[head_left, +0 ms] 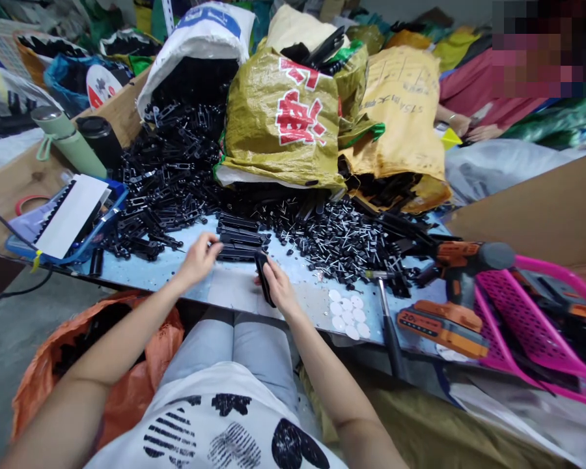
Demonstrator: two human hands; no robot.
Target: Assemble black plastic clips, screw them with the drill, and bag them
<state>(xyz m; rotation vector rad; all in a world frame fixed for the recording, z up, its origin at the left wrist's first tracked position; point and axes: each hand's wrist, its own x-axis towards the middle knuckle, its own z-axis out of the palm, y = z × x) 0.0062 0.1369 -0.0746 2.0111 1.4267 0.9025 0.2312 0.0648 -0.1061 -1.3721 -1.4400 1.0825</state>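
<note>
A pale blue bench (137,277), walled on the left by a plain wooden board (4,212), runs beneath bulging woven plastic sacks: a white one (200,29), an olive-gold one (254,117) with red characters and crinkled, shiny folds, and a matte yellow one (405,91). Black mouldings with slotted, narrow bodies pile into a glossy heap (170,163), beside a spiky scatter of metal pins with dark heads (334,241). Thin white discs (349,312) lie near the front edge, by a hammer (392,335) with a dark handle and an orange drill (444,319).

The right hand (279,286) has its fingers closed around a smooth black part (264,277), held at the front edge of the bench. Its long axis runs away from the body, the far end leaning slightly left; the fingers hide much of its right side. The left hand (200,260) is curled, thumb and forefinger almost meeting at the left end of a row of black parts (239,251); whether they pinch anything I cannot tell. Those parts lie crosswise, long axes left to right. At upper right, another person's red sleeve (473,75) shows, the head pixelated and cut off.
</note>
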